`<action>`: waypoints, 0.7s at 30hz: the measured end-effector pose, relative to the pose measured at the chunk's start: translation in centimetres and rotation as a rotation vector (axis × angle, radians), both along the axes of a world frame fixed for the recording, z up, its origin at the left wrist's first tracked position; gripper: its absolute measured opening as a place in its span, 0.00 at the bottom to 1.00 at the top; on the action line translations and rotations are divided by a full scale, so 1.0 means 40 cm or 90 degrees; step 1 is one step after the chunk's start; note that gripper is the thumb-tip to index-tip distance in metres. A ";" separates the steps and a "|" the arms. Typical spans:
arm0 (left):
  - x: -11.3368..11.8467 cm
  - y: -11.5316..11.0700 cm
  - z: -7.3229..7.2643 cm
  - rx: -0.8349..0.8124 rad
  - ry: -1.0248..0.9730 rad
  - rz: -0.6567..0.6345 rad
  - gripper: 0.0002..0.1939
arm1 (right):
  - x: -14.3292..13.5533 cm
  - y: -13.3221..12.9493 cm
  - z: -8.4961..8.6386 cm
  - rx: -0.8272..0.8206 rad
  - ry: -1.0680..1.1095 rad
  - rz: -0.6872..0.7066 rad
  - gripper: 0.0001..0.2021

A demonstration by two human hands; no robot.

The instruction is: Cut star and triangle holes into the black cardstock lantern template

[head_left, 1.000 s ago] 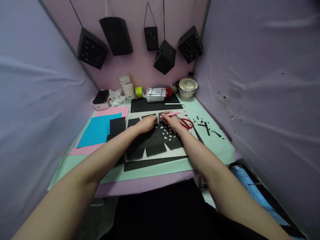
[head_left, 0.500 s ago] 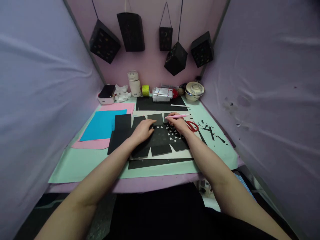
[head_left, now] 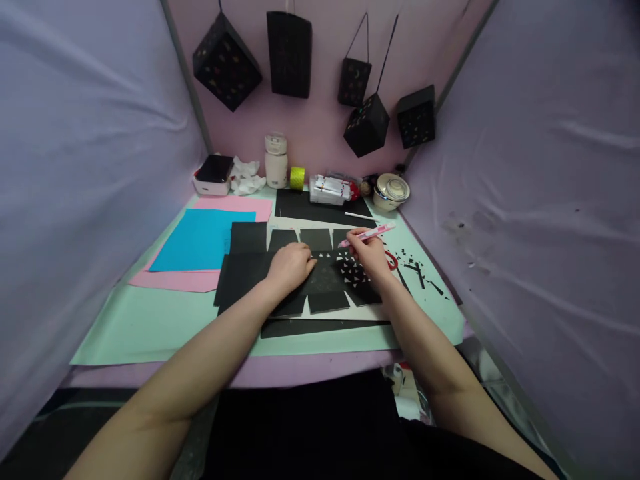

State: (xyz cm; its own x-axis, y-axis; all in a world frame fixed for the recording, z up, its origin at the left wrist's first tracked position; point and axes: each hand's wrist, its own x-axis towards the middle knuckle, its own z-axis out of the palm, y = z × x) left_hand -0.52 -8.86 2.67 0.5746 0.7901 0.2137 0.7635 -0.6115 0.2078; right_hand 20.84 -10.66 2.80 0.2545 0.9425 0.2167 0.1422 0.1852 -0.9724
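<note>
A flat black card box blank (head_left: 327,277) with cut flaps lies on a pale board (head_left: 280,224). Small stars are cut along its upper fold, and many triangular holes fill its right panel. My left hand (head_left: 291,268) rests on the middle of the card, thumb apart from the fingers and nothing held. Pinched in my right hand (head_left: 371,259) is a slim pink pen-style craft knife (head_left: 379,231), its tip pointing left, just above the upper flaps. Whether the tip touches the card I cannot tell. Red-handled scissors (head_left: 393,261) lie partly hidden behind my right hand.
Blue sheet (head_left: 200,240) and pink sheets (head_left: 175,281) lie left. Black scraps (head_left: 420,275) are scattered right. Along the back stand a white bottle (head_left: 276,163), yellow tape (head_left: 297,178), a clear box (head_left: 330,190) and a lidded bowl (head_left: 391,192). Black paper lanterns (head_left: 367,125) hang above.
My right hand has lifted slightly and tilted the craft knife more steeply. My left fingers are drawn in a little. The whole view has shifted and turned slightly.
</note>
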 end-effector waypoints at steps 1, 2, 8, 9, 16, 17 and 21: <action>-0.007 0.001 0.008 0.002 -0.002 0.026 0.15 | -0.009 -0.003 0.002 -0.004 0.010 -0.004 0.11; -0.015 0.002 0.015 0.003 -0.004 0.048 0.15 | -0.018 -0.007 0.002 -0.010 0.019 -0.008 0.11; -0.054 0.001 0.029 -0.018 -0.004 0.031 0.23 | -0.072 -0.026 -0.022 -0.073 0.035 -0.017 0.13; -0.055 0.000 0.026 -0.030 0.005 -0.001 0.25 | -0.078 -0.030 -0.024 -0.082 0.028 -0.016 0.13; -0.021 -0.014 -0.020 -0.091 0.053 -0.104 0.26 | -0.098 -0.051 -0.018 -0.063 -0.048 -0.035 0.13; -0.012 -0.018 -0.024 -0.088 0.048 -0.102 0.26 | -0.100 -0.052 -0.019 -0.058 -0.055 -0.035 0.14; 0.008 -0.032 -0.023 -0.073 0.030 -0.065 0.34 | -0.099 -0.051 -0.037 -0.057 -0.066 -0.048 0.15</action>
